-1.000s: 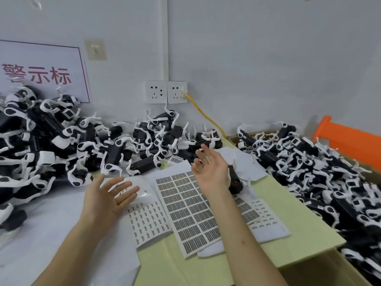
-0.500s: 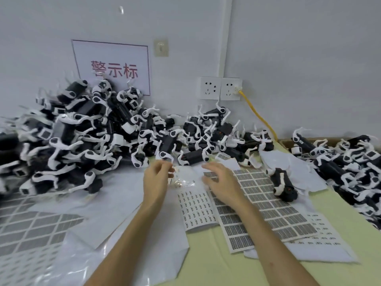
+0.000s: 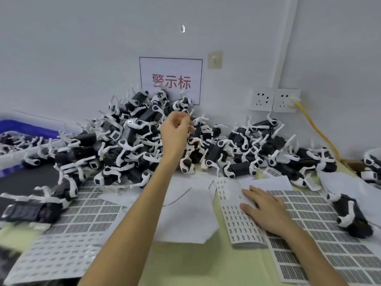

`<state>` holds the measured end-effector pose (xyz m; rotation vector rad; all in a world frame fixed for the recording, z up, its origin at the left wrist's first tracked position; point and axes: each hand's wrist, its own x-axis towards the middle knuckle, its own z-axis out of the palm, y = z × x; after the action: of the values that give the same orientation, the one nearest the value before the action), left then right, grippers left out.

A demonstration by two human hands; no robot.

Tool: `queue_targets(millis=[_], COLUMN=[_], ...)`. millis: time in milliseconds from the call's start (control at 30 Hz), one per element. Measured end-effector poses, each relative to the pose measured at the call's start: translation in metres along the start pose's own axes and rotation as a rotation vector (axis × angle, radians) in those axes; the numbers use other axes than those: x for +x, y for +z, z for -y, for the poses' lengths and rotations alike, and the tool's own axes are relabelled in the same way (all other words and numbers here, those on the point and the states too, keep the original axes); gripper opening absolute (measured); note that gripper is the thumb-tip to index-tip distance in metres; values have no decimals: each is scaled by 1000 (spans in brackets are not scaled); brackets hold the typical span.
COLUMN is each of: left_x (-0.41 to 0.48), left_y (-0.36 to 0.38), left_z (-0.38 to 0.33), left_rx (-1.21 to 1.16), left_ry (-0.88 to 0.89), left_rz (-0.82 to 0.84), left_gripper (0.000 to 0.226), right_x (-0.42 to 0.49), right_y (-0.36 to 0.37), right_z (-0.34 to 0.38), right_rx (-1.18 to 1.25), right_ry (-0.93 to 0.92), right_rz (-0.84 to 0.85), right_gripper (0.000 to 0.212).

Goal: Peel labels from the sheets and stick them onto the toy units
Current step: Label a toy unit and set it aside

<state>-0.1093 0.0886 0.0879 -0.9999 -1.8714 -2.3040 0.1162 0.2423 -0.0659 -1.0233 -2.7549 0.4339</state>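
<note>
Now | L hand [image 3: 176, 131] curled, grip unclear | R hand [image 3: 266, 211] flat on paper label sheet [image 3: 241, 230]

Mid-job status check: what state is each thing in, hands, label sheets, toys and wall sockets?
left hand: raised over the toy pile, fingers curled; unclear if holding a label.
right hand: flat, fingers straight, pressing the small-label sheet.
small-label sheet: lying flat, upper part mostly bare.
toy pile: heaped, tangled.
lone toy unit: lying on the large label sheet.
right socket: yellow cable plugged in.
left socket: empty.
</note>
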Motion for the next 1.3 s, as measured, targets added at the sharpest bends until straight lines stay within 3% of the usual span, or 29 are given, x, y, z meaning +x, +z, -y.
queue_targets(millis=[67, 167, 267, 333, 400, 500, 633, 800, 867, 967, 1033, 1067, 1167, 1233, 1300], left_x=[32, 80, 114, 119, 114, 106, 98, 71, 45, 0, -30, -43, -72, -83, -90], left_y=[-8, -23, -55, -80, -97, -101, -84, -40, -24, -2, 13, 20, 38, 45, 47], left_z=[-13, -21, -15, -7, 1, 8, -5, -47, -56, -43, -23, -13, 19, 37, 51], left_rx=[136, 674, 1297, 1454, 1552, 1602, 1404, 962, 800, 428, 106, -13, -140, -177, -256], left_ry=[134, 249, 40, -184, -362, -296, -18, 398, 474, 326, 90, 2, -59, -78, -163], left_rz=[-70, -138, -15, 74, 177, 262, 159, 66, -9, 95, 245, 301, 388, 438, 492], left_gripper=[8, 21, 75, 95, 85, 47, 24, 44, 49, 45, 32, 26, 28, 36, 50], right_x=[0, -1, -2, -2, -3, -4, -6, -7, -8, -10, -13, -15, -19, -22, -21], right_y=[0, -2, -3, -4, -5, -5, -7, -9, -9, -13, -19, -24, -37, -41, -40], right_z=[0, 0, 1, 2, 3, 5, 7, 9, 11, 17, 21, 23, 31, 32, 31], right_rx=[8, 31, 47, 59, 59, 63, 75, 82, 91, 209, 512, 721, 1304, 1448, 1489], right_ry=[4, 13, 15, 15, 13, 15, 21, 24, 35, -15, -66, -75, -61, -83, -114], right_rz=[-1, -9, -10, -12, -9, -8, -2, 0, -7, -196, -325, -307, 33, 227, 274], right_gripper=[62, 60, 58, 58, 58, 58, 58, 57, 56, 41, 26, 27, 59, 69, 68])
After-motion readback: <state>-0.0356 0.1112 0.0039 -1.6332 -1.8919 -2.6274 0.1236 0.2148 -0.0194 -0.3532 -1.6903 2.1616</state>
